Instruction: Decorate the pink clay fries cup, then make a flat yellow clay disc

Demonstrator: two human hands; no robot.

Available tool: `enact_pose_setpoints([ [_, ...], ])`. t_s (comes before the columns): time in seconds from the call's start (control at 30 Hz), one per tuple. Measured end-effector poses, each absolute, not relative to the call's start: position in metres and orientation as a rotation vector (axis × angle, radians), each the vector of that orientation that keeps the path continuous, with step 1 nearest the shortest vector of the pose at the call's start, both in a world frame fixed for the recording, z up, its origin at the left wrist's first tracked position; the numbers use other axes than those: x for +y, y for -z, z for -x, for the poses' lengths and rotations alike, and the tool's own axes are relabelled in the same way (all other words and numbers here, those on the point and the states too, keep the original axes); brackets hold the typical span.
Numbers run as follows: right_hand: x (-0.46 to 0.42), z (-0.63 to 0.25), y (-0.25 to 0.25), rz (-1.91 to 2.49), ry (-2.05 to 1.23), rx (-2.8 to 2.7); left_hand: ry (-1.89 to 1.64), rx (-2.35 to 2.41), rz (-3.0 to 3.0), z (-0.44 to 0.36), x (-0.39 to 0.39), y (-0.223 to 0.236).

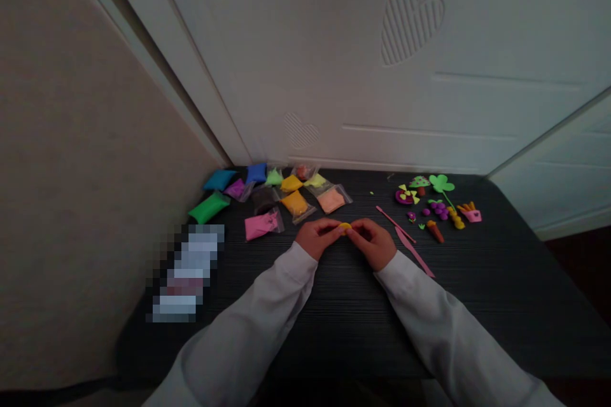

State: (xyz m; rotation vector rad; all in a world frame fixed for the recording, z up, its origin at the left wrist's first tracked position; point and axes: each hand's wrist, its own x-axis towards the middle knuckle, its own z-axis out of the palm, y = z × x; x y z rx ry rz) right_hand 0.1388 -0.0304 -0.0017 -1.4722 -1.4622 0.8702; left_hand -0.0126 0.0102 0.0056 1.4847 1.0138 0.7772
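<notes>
Between the fingertips of both hands is a small piece of yellow modelling clay [345,227], held just over the dark table [334,311]. My left hand [317,236] pinches its left side, thumb and fingers closed. From the other side my right hand [375,243] pinches it in the same way. Close to the right hand lie a thin pink stick tool [395,224] and a pink plastic clay knife [414,252]. An orange bag of clay [296,203] and a pink bag of clay [260,225] lie beyond the left hand.
Several more clay bags, such as a green one [209,207] and a peach one [333,199], lie at the back left. Small clay figures, among them a green clover [442,183] and purple grapes [439,210], stand at the right. A pixelated rectangle [191,273] covers something at left.
</notes>
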Motion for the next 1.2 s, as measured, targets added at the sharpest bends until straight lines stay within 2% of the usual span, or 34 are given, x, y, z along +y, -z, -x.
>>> enact_pose_setpoints([
  [0.57, -0.031, -0.138, 0.004, 1.423, -0.877, -1.445, -0.724, 0.987, -1.403, 0.014, 0.012, -0.006],
  [0.97, -0.035, -0.137, 0.005, 1.353, -0.814, -1.450, -0.715, 0.836, -1.083, 0.015, 0.015, 0.014],
  [1.2, -0.036, -0.140, 0.001, 1.374, -0.691, -1.486, -0.740, 0.666, -0.806, 0.008, 0.010, 0.001],
])
